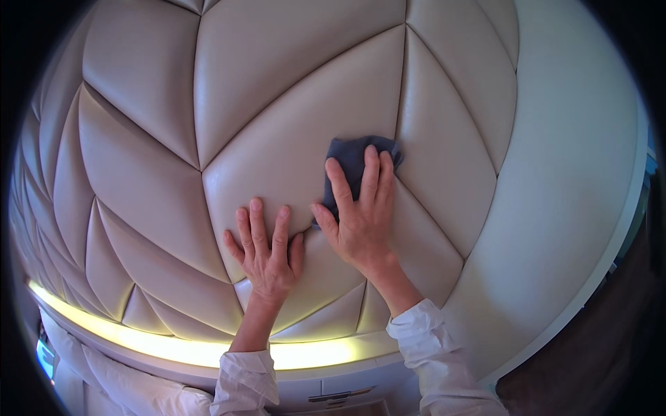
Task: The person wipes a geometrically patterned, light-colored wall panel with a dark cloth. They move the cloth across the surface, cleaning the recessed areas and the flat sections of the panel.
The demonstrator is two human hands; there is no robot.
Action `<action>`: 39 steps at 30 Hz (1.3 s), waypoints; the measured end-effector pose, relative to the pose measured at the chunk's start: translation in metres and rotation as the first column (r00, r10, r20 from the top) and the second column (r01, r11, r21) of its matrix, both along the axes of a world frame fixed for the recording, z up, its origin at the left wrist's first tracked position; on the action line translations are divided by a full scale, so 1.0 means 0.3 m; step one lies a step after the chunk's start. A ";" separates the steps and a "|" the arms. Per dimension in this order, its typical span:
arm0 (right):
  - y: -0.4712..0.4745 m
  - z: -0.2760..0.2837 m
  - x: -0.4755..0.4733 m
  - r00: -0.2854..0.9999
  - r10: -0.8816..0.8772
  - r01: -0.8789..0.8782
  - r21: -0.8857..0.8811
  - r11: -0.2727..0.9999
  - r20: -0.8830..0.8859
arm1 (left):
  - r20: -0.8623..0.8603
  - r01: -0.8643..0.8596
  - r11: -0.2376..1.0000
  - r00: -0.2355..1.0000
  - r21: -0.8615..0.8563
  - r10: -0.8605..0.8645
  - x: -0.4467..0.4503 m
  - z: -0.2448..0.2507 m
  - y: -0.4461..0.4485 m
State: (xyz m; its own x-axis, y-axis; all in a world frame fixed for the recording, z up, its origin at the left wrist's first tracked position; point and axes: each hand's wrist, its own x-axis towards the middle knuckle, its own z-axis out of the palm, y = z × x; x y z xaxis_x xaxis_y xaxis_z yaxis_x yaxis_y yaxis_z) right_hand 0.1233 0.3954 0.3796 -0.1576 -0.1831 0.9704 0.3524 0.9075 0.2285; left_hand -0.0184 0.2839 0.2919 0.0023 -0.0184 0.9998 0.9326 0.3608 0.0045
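A padded wall panel (291,135) of beige leather-like upholstery, sewn in a leaf-like pattern, fills most of the view. My right hand (362,210) presses a folded dark grey-blue cloth (349,153) flat against it, close to a seam between two pads. The thumb lies along the cloth's left edge and the fingers rest on top. To the left and lower, my left hand (266,249) lies with its fingers spread against the same padding. It holds nothing, and its palm side is hidden.
Below the panel glows a curved yellow light strip (171,349). White pillows (132,382) lie at the lower left. A pale smooth wall section (564,156) borders the padding on the right, with a dark brown surface (577,359) beyond its edge. A dark fitting (341,396) sits at the bottom.
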 end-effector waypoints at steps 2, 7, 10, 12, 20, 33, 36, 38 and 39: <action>-0.005 -0.030 0.009 0.996 -0.034 0.033 0.010 0.999 0.080 | -0.008 0.009 1.000 1.000 -0.027 -0.010 -0.020 -0.011 -0.017; 0.033 -0.082 0.067 0.990 0.028 -0.027 -0.007 1.000 0.135 | 0.034 0.025 0.999 0.999 0.030 -0.026 -0.024 -0.026 -0.023; 0.009 -0.029 0.032 0.998 -0.025 0.026 -0.008 1.000 0.060 | 0.005 0.002 1.000 1.000 0.011 -0.002 -0.029 -0.028 -0.024; -0.031 0.019 -0.002 0.996 -0.080 0.080 -0.002 0.997 0.042 | -0.003 0.007 1.000 1.000 0.012 -0.007 -0.030 -0.028 -0.022; -0.065 -0.067 -0.046 0.977 -0.055 0.031 0.119 0.992 0.204 | 0.049 0.090 0.993 0.994 0.071 -0.094 -0.070 -0.059 -0.052; -0.160 0.005 -0.136 0.985 -0.017 0.010 0.040 0.999 0.171 | 0.022 0.135 0.988 0.990 0.072 -0.137 -0.106 -0.074 -0.081; -0.111 -0.096 -0.073 0.974 -0.059 0.043 0.075 0.996 0.220 | 0.018 0.162 0.986 0.987 0.045 -0.163 -0.115 -0.093 -0.083; -0.090 -0.125 -0.038 0.973 -0.097 0.082 0.079 0.994 0.210 | 0.013 0.145 0.988 0.989 0.043 -0.146 -0.127 -0.098 -0.092; -0.085 -0.138 -0.029 0.987 -0.083 0.080 0.032 0.996 0.137 | 0.007 0.154 0.987 0.988 0.048 -0.155 -0.131 -0.098 -0.093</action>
